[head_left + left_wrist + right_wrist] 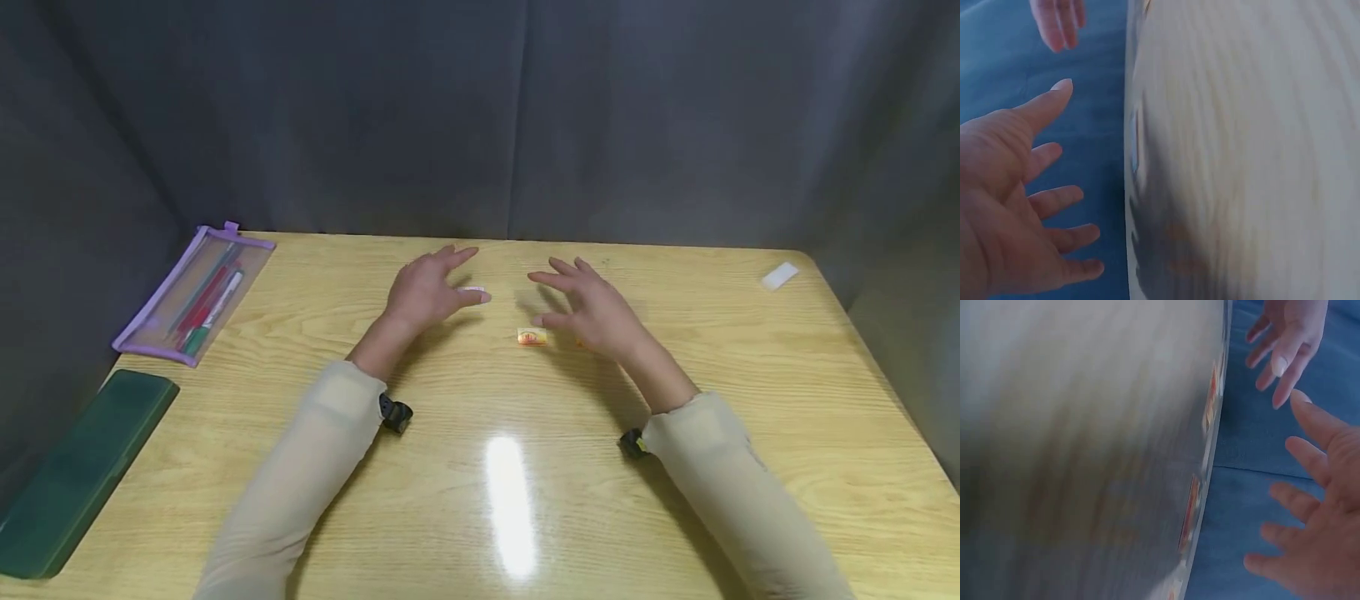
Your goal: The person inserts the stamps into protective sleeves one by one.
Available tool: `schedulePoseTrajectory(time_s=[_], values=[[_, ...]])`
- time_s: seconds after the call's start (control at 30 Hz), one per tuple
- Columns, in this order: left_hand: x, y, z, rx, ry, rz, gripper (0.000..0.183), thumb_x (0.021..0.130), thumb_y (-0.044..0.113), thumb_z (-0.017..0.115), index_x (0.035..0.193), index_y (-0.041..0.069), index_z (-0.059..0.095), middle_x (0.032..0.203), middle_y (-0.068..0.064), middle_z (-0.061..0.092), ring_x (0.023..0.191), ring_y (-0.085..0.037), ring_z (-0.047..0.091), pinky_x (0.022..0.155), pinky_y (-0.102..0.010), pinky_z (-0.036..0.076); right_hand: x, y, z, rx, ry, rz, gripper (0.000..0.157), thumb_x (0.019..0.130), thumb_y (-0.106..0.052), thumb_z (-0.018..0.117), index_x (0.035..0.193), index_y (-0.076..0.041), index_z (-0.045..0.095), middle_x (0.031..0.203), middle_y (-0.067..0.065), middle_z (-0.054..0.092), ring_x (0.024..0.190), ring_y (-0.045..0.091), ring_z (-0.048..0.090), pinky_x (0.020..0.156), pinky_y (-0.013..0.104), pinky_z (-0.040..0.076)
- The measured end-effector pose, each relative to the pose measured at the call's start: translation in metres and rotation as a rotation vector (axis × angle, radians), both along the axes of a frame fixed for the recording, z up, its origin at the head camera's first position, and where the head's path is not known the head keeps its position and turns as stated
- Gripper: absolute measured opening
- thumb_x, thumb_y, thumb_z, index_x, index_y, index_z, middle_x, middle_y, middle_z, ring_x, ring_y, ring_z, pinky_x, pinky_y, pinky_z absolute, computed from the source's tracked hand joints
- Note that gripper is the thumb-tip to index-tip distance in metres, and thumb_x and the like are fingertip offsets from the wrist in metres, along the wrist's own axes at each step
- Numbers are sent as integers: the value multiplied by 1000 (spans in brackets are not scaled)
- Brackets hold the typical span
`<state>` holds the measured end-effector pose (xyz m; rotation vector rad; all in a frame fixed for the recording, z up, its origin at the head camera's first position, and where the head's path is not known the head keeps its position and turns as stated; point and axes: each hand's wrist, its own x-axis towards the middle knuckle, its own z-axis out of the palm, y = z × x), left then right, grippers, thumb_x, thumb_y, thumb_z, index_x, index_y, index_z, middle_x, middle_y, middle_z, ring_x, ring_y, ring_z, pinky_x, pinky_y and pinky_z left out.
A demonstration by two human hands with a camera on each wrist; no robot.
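Both hands hover over the far middle of the wooden table, apart from each other. My left hand (426, 290) has its fingers spread and holds nothing; a small pale flat piece (471, 289) is partly hidden behind its thumb. With fingers also spread and nothing in them, my right hand (596, 308) faces it from the right. Just below the right thumb lies a small yellow and orange printed piece (532, 336). A second orange bit (580, 342) peeks out under that hand. The right wrist view shows orange-red pieces (1189, 512) lying flat along the table.
At the left edge lies a purple-trimmed see-through zip pouch (153, 342) with several pens inside. Nearer stands a long dark green case (82, 475). A small white block (780, 276) rests at the far right corner. Dark curtains (337, 117) surround the table.
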<state>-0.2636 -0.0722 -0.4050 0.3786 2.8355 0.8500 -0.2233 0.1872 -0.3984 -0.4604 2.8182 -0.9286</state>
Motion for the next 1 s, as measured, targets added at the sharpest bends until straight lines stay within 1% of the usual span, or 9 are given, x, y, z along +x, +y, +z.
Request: schedulePoseTrajectory(time_s=[0.07, 0.2, 0.4, 0.53, 0.6, 0.7, 0.8, 0.9, 1.0], values=[[-1, 7, -3, -55, 3, -23, 78, 88, 56, 73, 155, 36, 41, 165, -8, 34, 152, -40, 31, 121, -62, 24, 2, 1, -1, 38, 27, 15, 63, 89, -34, 78, 147, -23, 55, 166, 12, 30, 156, 45, 9, 120, 70, 15], [-6, 24, -7, -124, -42, -39, 77, 88, 61, 71, 155, 41, 39, 167, -6, 30, 154, -39, 25, 119, -71, 18, 4, 2, -3, 74, 26, 26, 59, 89, -32, 79, 144, -21, 59, 166, 15, 30, 156, 48, 7, 119, 74, 13], [-11, 45, -10, -214, -51, -33, 70, 89, 60, 70, 151, 43, 44, 166, -2, 34, 154, -37, 26, 119, -73, 13, 4, 0, -7, 142, 11, 39, 51, 89, -31, 79, 137, -21, 65, 164, 16, 33, 155, 50, 8, 119, 74, 14], [-13, 53, -10, -229, -47, -34, 62, 90, 58, 70, 147, 43, 50, 165, -1, 36, 154, -37, 26, 119, -73, 10, 4, 0, -8, 185, 14, 40, 47, 88, -30, 80, 132, -20, 69, 162, 18, 37, 154, 51, 10, 121, 70, 14], [-13, 55, -10, -236, -50, -38, 59, 90, 57, 70, 145, 43, 54, 164, 1, 37, 154, -37, 27, 119, -73, 10, 3, -1, -9, 201, 19, 40, 44, 87, -29, 81, 129, -20, 71, 159, 18, 42, 154, 50, 13, 123, 67, 14], [-14, 57, -9, -247, -61, -40, 54, 91, 54, 70, 142, 42, 57, 162, 3, 40, 154, -36, 27, 120, -73, 9, 2, -3, -9, 235, 42, 50, 40, 85, -29, 83, 124, -21, 74, 150, 17, 54, 153, 44, 23, 126, 60, 13], [-13, 58, -9, -262, -65, -33, 51, 92, 53, 70, 140, 42, 59, 159, 6, 44, 151, -35, 32, 119, -73, 10, 0, -7, -10, 274, 71, 67, 36, 83, -30, 84, 117, -21, 77, 137, 14, 66, 150, 39, 35, 128, 54, 12], [-14, 59, -9, -264, -68, -32, 49, 92, 51, 70, 139, 41, 60, 157, 6, 47, 147, -34, 37, 119, -73, 12, -2, -10, -10, 287, 87, 71, 33, 81, -30, 86, 112, -20, 78, 133, 14, 68, 148, 37, 38, 128, 52, 15], [-14, 60, -10, -251, -72, -34, 48, 93, 49, 70, 139, 39, 61, 156, 4, 49, 144, -33, 41, 120, -72, 14, -3, -13, -10, 301, 96, 65, 32, 80, -29, 87, 110, -21, 79, 140, 16, 63, 149, 41, 34, 125, 57, 23]])
